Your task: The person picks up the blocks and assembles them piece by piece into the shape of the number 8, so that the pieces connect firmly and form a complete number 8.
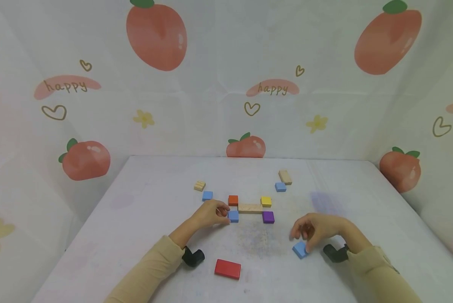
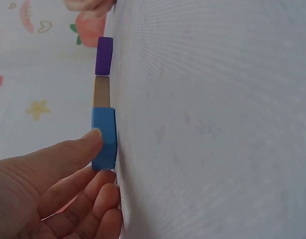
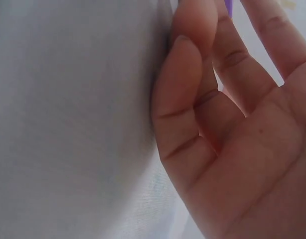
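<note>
My left hand [image 1: 210, 213] pinches a blue block [image 1: 233, 216] at its left side; in the left wrist view the thumb lies against it and the fingers curl at its end. This block stands by the left end of a flat wooden plank [image 1: 250, 208], below a red-orange block [image 1: 233, 200]. At the plank's right end are a yellow block [image 1: 266, 201] and a purple block [image 1: 268, 217]. My right hand [image 1: 319, 229] hangs loosely bent over another blue block [image 1: 299, 249], its thumb overlapping the right edge. That block is hidden in the right wrist view.
A red rectangular block [image 1: 227, 269] lies near the front. Behind the plank are a wooden block [image 1: 200, 185] and a blue block [image 1: 207, 195] on the left, with a wooden block [image 1: 285, 177] and a blue block [image 1: 281, 187] on the right. A printed curtain [image 1: 211, 84] hangs behind.
</note>
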Tool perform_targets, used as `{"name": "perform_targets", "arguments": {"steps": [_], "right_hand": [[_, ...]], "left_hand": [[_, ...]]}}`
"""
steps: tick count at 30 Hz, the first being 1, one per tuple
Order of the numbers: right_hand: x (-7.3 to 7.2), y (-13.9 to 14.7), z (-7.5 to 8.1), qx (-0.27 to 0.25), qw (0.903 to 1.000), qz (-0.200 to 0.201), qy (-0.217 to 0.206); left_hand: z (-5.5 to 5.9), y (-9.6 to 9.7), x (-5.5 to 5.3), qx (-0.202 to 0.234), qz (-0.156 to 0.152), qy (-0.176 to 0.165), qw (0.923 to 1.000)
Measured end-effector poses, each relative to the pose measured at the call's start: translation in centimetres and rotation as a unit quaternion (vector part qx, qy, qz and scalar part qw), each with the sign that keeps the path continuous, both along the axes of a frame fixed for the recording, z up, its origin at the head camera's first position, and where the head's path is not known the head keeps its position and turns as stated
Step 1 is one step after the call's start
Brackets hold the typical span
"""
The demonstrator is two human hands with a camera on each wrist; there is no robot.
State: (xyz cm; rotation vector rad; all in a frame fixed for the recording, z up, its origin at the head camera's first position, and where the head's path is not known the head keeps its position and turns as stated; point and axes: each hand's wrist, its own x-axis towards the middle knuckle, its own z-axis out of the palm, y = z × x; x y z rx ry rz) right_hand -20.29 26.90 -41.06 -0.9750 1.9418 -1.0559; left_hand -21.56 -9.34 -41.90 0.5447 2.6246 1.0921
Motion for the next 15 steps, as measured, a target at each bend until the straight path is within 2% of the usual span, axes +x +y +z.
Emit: {"name": "perform_targets", "arguments": {"steps": [8, 15], "right_hand": [[0.18, 0.12, -0.41, 0.007, 0.9996, -0.001, 0.026], [0.20, 0.18, -0.61, 0.001, 0.9996, 0.003, 0.028]], "left_hand": [[0.04, 0.08, 0.00, 0.000, 0.005, -0.007, 1.0000], [0.15, 0.10, 0.02, 0.008, 0.006, -0.006, 0.9999]]}}
